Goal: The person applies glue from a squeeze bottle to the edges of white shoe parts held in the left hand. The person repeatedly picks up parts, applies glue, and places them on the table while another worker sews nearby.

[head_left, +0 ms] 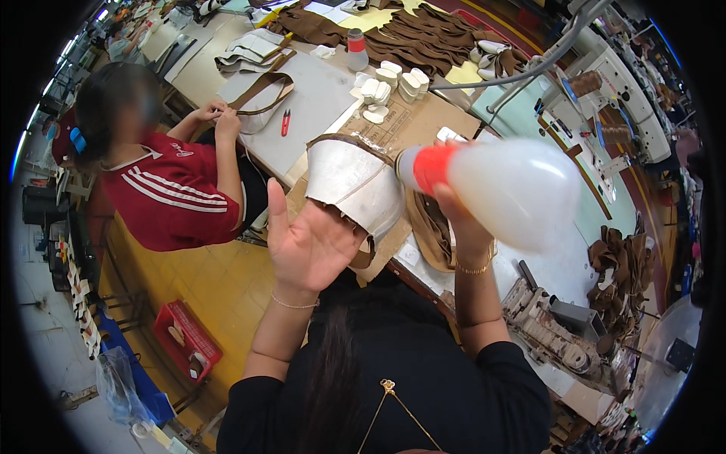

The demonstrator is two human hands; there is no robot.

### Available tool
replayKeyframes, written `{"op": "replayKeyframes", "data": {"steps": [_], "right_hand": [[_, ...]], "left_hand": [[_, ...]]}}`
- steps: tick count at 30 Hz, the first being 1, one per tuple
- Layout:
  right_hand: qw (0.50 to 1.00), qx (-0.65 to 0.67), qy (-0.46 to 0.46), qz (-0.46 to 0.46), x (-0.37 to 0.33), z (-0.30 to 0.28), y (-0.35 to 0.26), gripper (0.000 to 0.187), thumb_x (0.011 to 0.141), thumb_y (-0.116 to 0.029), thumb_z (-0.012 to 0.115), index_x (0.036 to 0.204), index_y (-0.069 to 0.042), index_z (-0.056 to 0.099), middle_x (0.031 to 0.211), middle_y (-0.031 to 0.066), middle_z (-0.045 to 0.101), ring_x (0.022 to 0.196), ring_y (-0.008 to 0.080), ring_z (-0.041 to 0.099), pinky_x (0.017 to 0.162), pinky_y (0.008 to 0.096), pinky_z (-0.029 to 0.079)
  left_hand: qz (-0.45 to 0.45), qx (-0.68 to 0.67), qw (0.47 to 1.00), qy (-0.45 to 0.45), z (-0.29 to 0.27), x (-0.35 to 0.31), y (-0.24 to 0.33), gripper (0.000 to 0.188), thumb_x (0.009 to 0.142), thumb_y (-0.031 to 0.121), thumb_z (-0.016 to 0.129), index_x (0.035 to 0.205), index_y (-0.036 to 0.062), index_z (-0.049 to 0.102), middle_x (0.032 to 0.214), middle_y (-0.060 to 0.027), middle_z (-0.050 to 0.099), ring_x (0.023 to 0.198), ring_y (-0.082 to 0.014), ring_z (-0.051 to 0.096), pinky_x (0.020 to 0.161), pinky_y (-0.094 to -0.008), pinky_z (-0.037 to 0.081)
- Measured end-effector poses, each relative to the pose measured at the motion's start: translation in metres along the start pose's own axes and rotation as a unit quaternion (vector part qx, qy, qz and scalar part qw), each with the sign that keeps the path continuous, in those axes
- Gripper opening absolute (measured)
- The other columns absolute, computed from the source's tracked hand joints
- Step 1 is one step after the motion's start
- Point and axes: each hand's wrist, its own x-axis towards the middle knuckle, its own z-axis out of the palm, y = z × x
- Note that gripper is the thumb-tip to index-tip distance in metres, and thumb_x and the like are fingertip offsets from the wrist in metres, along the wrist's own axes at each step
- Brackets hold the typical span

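A pale, curved piece with brown edging and a seam, apparently a shoe upper point(350, 178), is draped over the fingers of my left hand point(314, 240). That palm faces up, its thumb stretched out to the side; the other fingers are hidden under the piece. My right hand point(463, 216) is wrapped round a translucent white squeeze bottle point(522, 193) with a red band near its neck. The bottle lies tilted, its neck pointing left against or just above the right side of the upper. Contact cannot be made out. Most of my right fingers are behind the bottle.
Cardboard point(408, 127) carries several small white pads point(376, 91). Beyond stands another red-banded bottle point(357, 50), near brown strips point(423, 38). Red-handled snips point(286, 122) lie on the table. At left sits a co-worker point(170, 189) handling a brown strap. Sewing machines point(560, 325) flank my right.
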Motion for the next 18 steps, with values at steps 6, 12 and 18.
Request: {"op": "replayKeyframes", "data": {"steps": [6,12,18], "right_hand": [[0.993,0.003,-0.116,-0.038,0.0,-0.002,-0.037,0.064,0.062,-0.022,0.081,0.111,-0.005,0.043,0.109,0.0133,0.055,0.105,0.0279,0.053,0.091,0.0412,0.043],[0.979,0.183,0.041,0.084,0.004,0.002,-0.026,0.062,0.066,-0.027,0.078,0.113,-0.001,0.046,0.11,0.0134,0.054,0.105,0.0232,0.052,0.09,0.0377,0.044],[0.994,0.027,-0.034,0.095,0.009,0.004,-0.052,0.069,0.062,-0.027,0.08,0.115,-0.002,0.042,0.108,0.0118,0.057,0.104,0.0227,0.054,0.092,0.0364,0.042]], "left_hand": [[-0.019,0.003,0.998,-0.056,-0.013,-0.001,0.001,0.085,0.083,0.067,0.022,0.138,0.0016,0.016,0.141,-0.0161,0.024,0.13,-0.029,0.024,0.106,-0.0409,0.019],[-0.036,0.03,0.998,-0.033,-0.007,0.003,-0.005,0.09,0.079,0.073,0.017,0.138,0.0048,0.019,0.14,-0.0128,0.028,0.126,-0.0259,0.03,0.104,-0.0406,0.023],[-0.043,0.005,0.991,-0.13,-0.029,0.005,0.0,0.092,0.078,0.074,0.018,0.137,0.0035,0.019,0.137,-0.0145,0.032,0.123,-0.0266,0.034,0.102,-0.0384,0.025]]}}
